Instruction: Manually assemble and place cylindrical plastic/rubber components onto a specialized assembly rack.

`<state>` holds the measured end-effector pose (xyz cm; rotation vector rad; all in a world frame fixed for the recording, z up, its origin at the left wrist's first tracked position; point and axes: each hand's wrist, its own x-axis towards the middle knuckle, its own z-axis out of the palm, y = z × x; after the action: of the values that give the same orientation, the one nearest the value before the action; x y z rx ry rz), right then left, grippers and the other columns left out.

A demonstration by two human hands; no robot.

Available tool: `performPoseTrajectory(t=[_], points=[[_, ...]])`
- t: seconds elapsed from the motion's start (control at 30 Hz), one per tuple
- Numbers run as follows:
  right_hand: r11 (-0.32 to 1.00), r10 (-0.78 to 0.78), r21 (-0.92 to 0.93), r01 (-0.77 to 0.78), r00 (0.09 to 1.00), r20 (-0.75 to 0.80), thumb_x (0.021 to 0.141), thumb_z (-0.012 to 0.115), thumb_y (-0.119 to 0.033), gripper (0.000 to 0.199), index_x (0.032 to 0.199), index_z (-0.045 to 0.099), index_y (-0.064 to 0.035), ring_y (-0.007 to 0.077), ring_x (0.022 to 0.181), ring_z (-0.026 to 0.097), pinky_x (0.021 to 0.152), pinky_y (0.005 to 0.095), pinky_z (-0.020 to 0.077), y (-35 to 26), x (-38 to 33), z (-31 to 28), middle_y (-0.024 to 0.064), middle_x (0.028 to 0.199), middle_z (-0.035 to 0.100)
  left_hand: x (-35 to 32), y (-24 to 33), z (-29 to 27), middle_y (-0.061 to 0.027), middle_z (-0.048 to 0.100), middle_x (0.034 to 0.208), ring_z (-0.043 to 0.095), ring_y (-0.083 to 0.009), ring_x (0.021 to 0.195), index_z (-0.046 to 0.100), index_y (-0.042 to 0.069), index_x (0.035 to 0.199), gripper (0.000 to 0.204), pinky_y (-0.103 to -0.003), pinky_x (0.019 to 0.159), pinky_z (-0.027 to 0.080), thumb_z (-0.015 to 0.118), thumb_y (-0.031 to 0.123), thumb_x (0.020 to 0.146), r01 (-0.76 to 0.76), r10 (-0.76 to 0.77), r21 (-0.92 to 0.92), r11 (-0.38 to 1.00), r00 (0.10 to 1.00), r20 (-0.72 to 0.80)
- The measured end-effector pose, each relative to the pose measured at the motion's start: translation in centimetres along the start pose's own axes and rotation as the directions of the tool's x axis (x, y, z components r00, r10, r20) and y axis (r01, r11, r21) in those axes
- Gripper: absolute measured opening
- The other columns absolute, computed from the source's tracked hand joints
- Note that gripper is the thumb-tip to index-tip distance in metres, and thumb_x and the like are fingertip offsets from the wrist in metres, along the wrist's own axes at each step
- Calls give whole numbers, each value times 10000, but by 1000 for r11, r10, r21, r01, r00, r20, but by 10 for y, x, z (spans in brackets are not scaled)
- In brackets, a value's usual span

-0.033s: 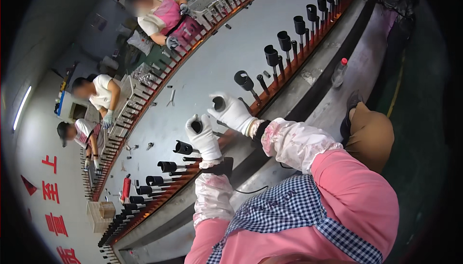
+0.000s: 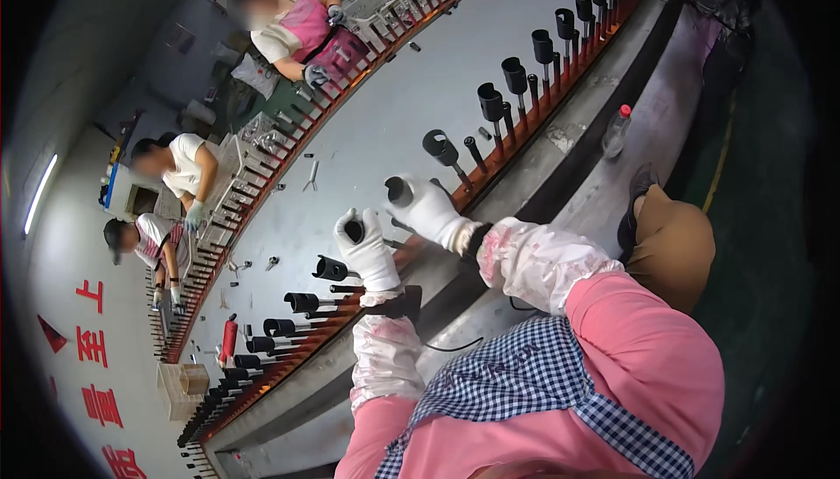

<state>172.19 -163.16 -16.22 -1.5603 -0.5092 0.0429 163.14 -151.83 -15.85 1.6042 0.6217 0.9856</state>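
Both my hands wear white gloves and are raised over the near edge of the grey table. My left hand (image 2: 371,256) is closed around a short black hollow cylinder (image 2: 354,231), whose dark open end shows between thumb and fingers. Just to the right and a little farther off, my right hand (image 2: 433,214) grips a similar black cylinder (image 2: 398,189). A small gap separates the hands. Beside my left hand, a slotted black cylinder (image 2: 331,268) sits on a metal post; another slotted cylinder (image 2: 440,146) stands on a post beyond my right hand.
Several black cylinders on posts line the orange-brown rail (image 2: 503,153) along the near edge. A clear bottle with a red cap (image 2: 618,129) stands at right. A red bottle-shaped object (image 2: 229,339) is at far left. Three co-workers sit across the grey table (image 2: 367,120), near plastic crates.
My right hand has moved slightly to the right with its black cylinder, which is turned a little. My left hand is almost unmoved. The farthest co-worker's lower hand has shifted slightly.
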Motion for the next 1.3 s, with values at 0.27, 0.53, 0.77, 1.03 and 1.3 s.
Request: performPoseTrajectory(t=[0.27,0.53,0.77,1.03,1.3], points=[[957,282,-17,-290,941,-187,930,798,-127,477,1371,652,-22,219,1190,711,1046,328,539,101,-36,-132,134,1258,745,-83,-52,8,-131,639,1362,606,-225,1253,532,-35,1446,466,-350,1109,455,664,22,1002,228,-227,40,973,974,-30],[997,60,60,-44,955,-292,849,912,-177,667,1432,612,-58,165,1091,674,1002,315,538,39,106,-156,81,1184,724,-111,3,99,-200,423,1642,434,-300,1519,291,11,1661,714,-420,1261,338,606,-46,1022,42,-78,184,982,978,192],[976,-176,-149,160,979,-98,904,838,-174,479,1337,674,-51,288,1096,731,972,359,571,55,80,-189,155,1195,751,-38,2,196,-86,657,1233,643,-179,1073,392,29,1624,755,-321,1000,526,759,-2,965,94,-96,-58,994,995,-31],[986,-40,-168,-18,940,-338,908,828,-148,534,1393,641,-27,269,1136,712,1016,366,561,140,89,-287,145,1248,733,-151,-55,206,-178,553,1541,526,-278,1442,439,-37,1572,610,-404,1241,374,651,-6,1001,281,-281,5,960,958,55],[996,57,-66,-64,994,-98,902,853,-352,468,1269,687,-113,287,921,721,871,368,582,114,217,-308,114,1031,754,-88,32,350,-219,299,1708,339,-295,1569,173,-5,1695,818,-406,1286,283,622,-68,1014,112,-69,-147,983,962,265]])
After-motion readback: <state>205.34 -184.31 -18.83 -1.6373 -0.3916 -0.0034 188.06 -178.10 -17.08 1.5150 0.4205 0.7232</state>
